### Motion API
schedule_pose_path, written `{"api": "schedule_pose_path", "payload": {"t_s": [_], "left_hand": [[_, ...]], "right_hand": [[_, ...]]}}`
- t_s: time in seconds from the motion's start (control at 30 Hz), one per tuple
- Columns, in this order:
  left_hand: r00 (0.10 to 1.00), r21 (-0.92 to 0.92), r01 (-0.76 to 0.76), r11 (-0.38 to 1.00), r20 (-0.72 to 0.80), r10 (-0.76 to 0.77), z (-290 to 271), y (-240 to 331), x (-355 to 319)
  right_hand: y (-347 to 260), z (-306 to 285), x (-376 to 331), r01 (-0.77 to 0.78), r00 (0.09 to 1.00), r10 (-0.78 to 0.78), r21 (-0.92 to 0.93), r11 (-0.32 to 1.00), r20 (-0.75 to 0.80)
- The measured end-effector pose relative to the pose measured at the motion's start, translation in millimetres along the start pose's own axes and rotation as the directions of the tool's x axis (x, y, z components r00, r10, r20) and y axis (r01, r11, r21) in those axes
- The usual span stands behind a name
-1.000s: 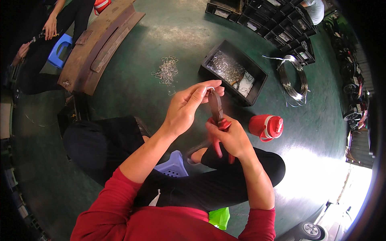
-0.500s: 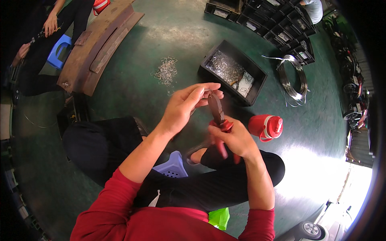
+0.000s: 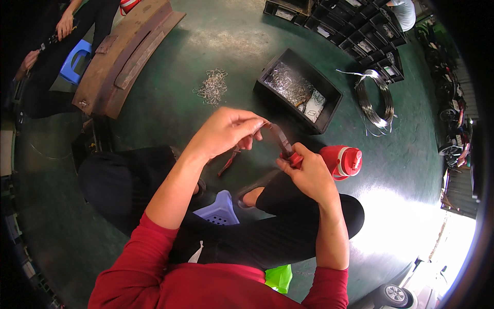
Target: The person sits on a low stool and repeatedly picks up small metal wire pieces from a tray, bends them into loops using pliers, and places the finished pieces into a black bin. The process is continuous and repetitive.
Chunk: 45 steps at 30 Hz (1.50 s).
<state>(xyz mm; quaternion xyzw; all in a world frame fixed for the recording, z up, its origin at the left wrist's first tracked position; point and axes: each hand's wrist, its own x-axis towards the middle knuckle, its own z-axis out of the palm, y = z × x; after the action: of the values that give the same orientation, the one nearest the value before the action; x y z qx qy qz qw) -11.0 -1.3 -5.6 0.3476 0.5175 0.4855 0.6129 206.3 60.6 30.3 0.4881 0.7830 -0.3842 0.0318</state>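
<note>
My right hand (image 3: 314, 175) is wrapped around the red handles of a pair of pliers (image 3: 279, 140), whose dark jaws point up and left. My left hand (image 3: 226, 131) pinches thumb and forefinger together right at the jaw tips. A sliver of wire (image 3: 266, 123) shows there, between fingers and jaws; most of it is hidden. Below my left hand, a second red-handled tool (image 3: 227, 164) is partly visible. Ahead on the green floor lies a pile of bent wire pieces (image 3: 212, 87). To its right, a black crate (image 3: 324, 122) holds many more such pieces and a white card.
A wire coil (image 3: 383, 121) lies at right, near stacked black crates (image 3: 355, 38). A red jug (image 3: 343, 162) stands beside my right hand. A rusty steel beam (image 3: 110, 77) and a co-worker's hand (image 3: 65, 26) are at left. A purple stool (image 3: 220, 207) sits between my legs.
My left hand has drawn back left and its fingers have curled in. My right hand has shifted slightly right and down, tilting the pliers further left.
</note>
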Motion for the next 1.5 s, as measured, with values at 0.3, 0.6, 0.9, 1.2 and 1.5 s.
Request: {"api": "schedule_pose_path", "payload": {"t_s": [0.3, 0.6, 0.9, 1.2, 1.5], "left_hand": [[0.998, 0.043, -0.066, 0.997, -0.014, 0.066, 14.8, 2.6, -6.6], [0.998, -0.041, -0.050, 0.998, -0.030, 0.048, 23.1, -0.2, -9.8], [0.980, 0.162, -0.140, 0.977, -0.121, 0.160, 31.0, -2.5, -14.2], [0.953, 0.207, -0.185, 0.961, -0.202, 0.227, 40.7, -4.5, -15.6], [0.945, 0.187, -0.146, 0.971, -0.264, 0.193, 47.1, -10.3, -14.8]], "right_hand": [[-1.4, 0.2, 1.3, 0.002, 1.000, -0.002, 0.113, 0.994, -0.005], [2.6, 11.6, 5.5, 0.137, 0.982, -0.122, 0.098, 0.986, -0.145], [6.6, 18.9, 12.1, 0.139, 0.972, -0.123, 0.069, 0.988, -0.199], [9.8, 27.0, 15.6, 0.137, 0.957, -0.125, 0.028, 0.990, -0.261], [12.4, 34.5, 17.3, 0.122, 0.940, -0.124, -0.026, 0.992, -0.317]]}}
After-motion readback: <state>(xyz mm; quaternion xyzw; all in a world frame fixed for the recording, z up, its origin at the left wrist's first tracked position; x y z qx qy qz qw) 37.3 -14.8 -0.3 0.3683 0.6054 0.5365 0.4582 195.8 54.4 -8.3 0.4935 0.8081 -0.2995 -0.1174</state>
